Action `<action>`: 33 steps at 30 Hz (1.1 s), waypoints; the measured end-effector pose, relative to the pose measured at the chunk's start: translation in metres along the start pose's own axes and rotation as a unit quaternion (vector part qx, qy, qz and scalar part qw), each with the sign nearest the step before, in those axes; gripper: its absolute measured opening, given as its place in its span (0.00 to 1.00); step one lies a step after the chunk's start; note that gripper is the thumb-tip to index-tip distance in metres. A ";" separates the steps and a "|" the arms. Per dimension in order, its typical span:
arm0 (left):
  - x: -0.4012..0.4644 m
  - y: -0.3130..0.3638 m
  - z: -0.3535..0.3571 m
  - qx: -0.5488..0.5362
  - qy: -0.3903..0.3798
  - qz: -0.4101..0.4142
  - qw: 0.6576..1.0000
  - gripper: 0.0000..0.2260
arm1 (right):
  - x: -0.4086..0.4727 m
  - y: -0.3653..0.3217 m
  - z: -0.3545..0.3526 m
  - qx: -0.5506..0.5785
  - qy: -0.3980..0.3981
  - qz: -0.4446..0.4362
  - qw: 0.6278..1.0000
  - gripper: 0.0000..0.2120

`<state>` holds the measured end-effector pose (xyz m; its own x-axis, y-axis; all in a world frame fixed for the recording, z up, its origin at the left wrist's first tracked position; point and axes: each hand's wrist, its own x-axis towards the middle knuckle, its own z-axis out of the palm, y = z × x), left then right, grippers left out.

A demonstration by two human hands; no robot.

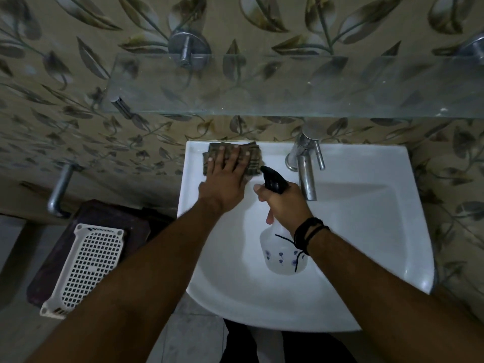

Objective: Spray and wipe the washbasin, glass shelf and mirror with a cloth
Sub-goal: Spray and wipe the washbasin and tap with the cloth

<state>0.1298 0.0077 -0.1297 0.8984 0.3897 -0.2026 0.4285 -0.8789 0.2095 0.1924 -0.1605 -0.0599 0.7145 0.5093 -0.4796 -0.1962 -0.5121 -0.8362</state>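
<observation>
The left hand [227, 176] lies flat, palm down, with its fingers spread over a folded brown checked cloth [251, 158], pressing it onto the back left ledge of the white ceramic washbasin [366, 218], close against the wall. The cloth's edges show beyond the fingertips and to the right of the hand. The right hand [285, 203] is wrapped around the neck of a translucent white plastic spray bottle with small blue flower prints [282, 255], one finger curled forward near the black trigger head [272, 179]; the bottle hangs over the bowl of the basin, its nozzle pointing up and left toward the cloth. A black cord bracelet [309, 234] circles the right wrist, with loose ends trailing across the bottle. Just right of the trigger head stands a chrome tap [306, 174] mounted at the back of the basin, its spout reaching over the bowl. Above the basin, a clear rectangular glass shelf [262, 100] juts from the wall on chrome brackets [187, 48], with beige tiles patterned in grey-green leaves [65, 87] behind it. To the left of the basin, lower down, a white perforated plastic basket [86, 265] rests on a dark purplish stool-like surface [117, 221], and a chrome pipe fitting [59, 192] sticks out of the wall above it.
</observation>
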 end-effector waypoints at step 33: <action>-0.023 0.090 0.012 -0.003 -0.005 -0.068 0.998 0.31 | -0.055 0.019 -0.090 0.117 0.075 -0.026 0.990 0.12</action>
<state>0.1470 -0.0838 -0.1174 0.8313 0.5019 -0.2388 0.5464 -0.8167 0.1855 0.2097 -0.2607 -0.0251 0.8163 0.4134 -0.4035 -0.2934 -0.3049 -0.9061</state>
